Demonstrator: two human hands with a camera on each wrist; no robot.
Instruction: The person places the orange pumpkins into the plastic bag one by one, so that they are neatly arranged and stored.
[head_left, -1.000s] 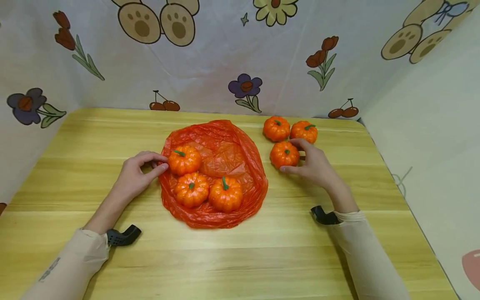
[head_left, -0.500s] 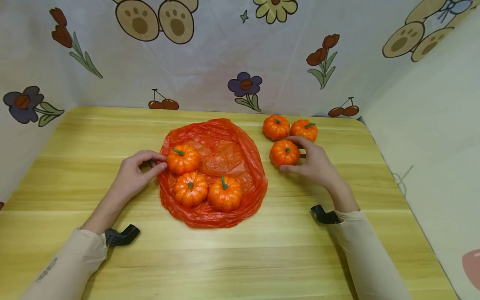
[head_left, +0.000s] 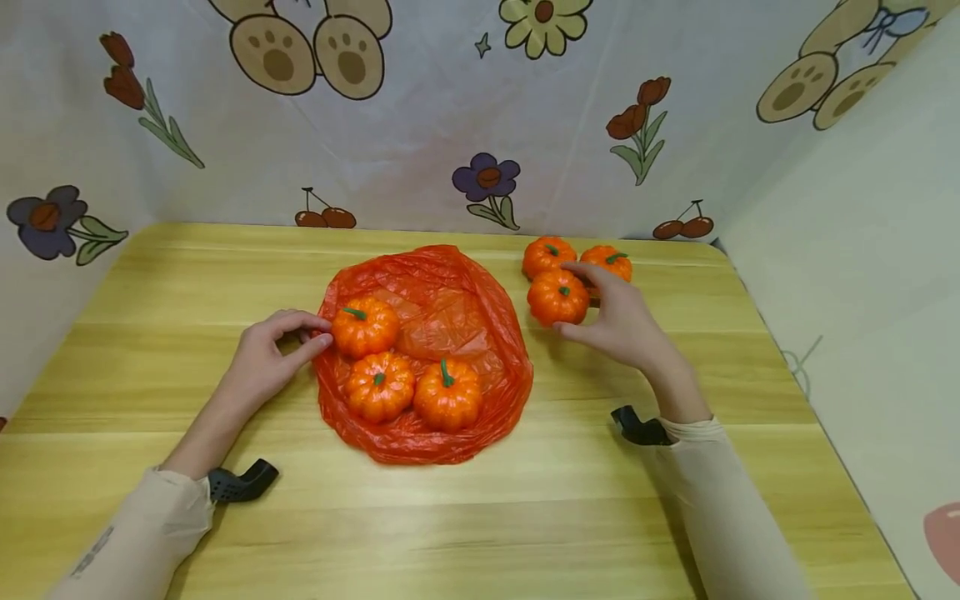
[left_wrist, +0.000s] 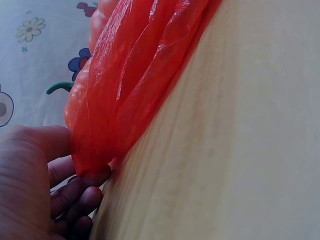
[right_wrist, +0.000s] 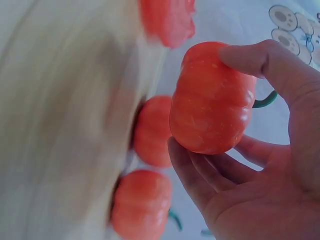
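Note:
My right hand (head_left: pixel 618 321) holds a small orange pumpkin (head_left: pixel 558 297) between thumb and fingers. In the right wrist view this pumpkin (right_wrist: pixel 212 100) hangs above the table, its green stem toward the palm. Two more pumpkins, one at the back (head_left: pixel 548 256) and one to its right (head_left: pixel 606 262), stand just behind it. My left hand (head_left: pixel 266 354) pinches the left rim of a red plastic bag (head_left: pixel 480 308), as the left wrist view of the bag (left_wrist: pixel 145 65) shows. Inside the spread bag sit three pumpkins: one upper left (head_left: pixel 366 327), one lower left (head_left: pixel 380 387), one lower right (head_left: pixel 448 395).
The wooden table (head_left: pixel 420 533) meets a patterned cloth wall (head_left: pixel 405 150) at the back and a pale wall (head_left: pixel 847 275) on the right. A black wrist camera mount sits on each forearm, left (head_left: pixel 243 482) and right (head_left: pixel 639 427).
My right hand has lifted its pumpkin off the table and moved it slightly left and up. My left hand stays at the bag's rim. The head view has shifted slightly.

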